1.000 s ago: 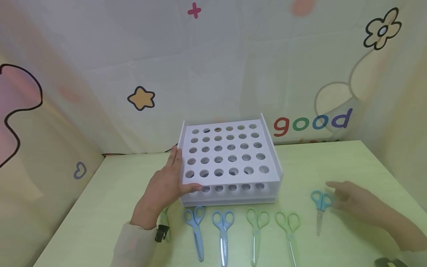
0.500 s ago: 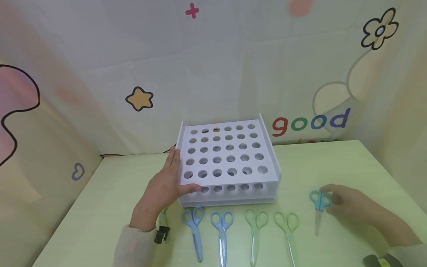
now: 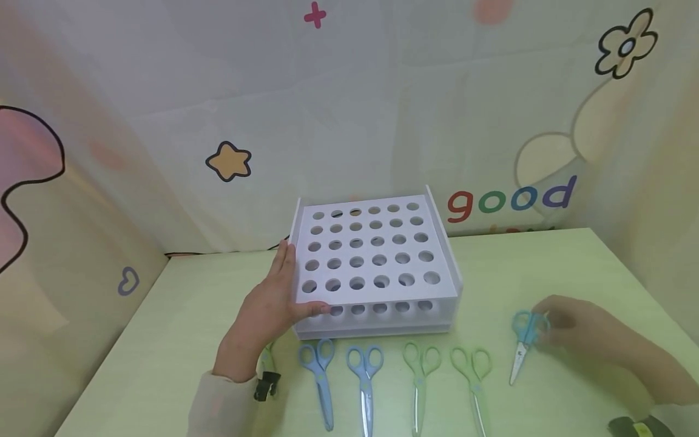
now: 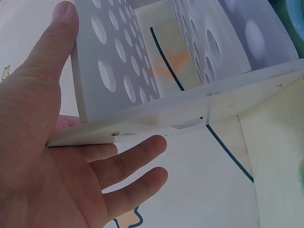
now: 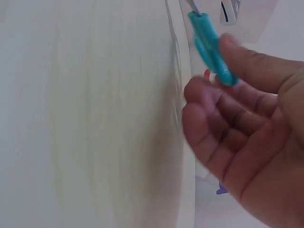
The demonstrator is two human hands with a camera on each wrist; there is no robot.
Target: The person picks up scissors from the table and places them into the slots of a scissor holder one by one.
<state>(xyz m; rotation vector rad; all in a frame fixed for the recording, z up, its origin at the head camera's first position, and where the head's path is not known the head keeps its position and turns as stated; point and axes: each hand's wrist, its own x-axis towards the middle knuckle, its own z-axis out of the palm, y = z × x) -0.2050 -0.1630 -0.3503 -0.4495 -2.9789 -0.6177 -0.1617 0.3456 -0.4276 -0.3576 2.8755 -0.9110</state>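
My right hand [image 3: 590,337] pinches the teal handle of small scissors [image 3: 522,326] at the right of the table. Their metal blades point down toward the near edge. In the right wrist view the thumb presses on the teal handle [image 5: 205,40], its other fingers bent beneath. At the left side of a white rack with rows of round holes [image 3: 390,291], my left hand [image 3: 267,309] rests with fairly straight fingers along the side wall and the thumb over the front edge. In the left wrist view two fingers stretch out below that wall [image 4: 152,114].
In front of the rack lie two blue scissors [image 3: 322,382] [image 3: 364,376] and two green scissors [image 3: 418,382] [image 3: 474,382]. Another green item [image 3: 267,358] is partly hidden by the left wrist. A printed curtain [image 3: 349,121] hangs behind the pale green table [image 3: 136,352].
My right hand has closed on the teal scissors' handle, and their blades have swung, tips shifting left. The left hand stays on the rack.
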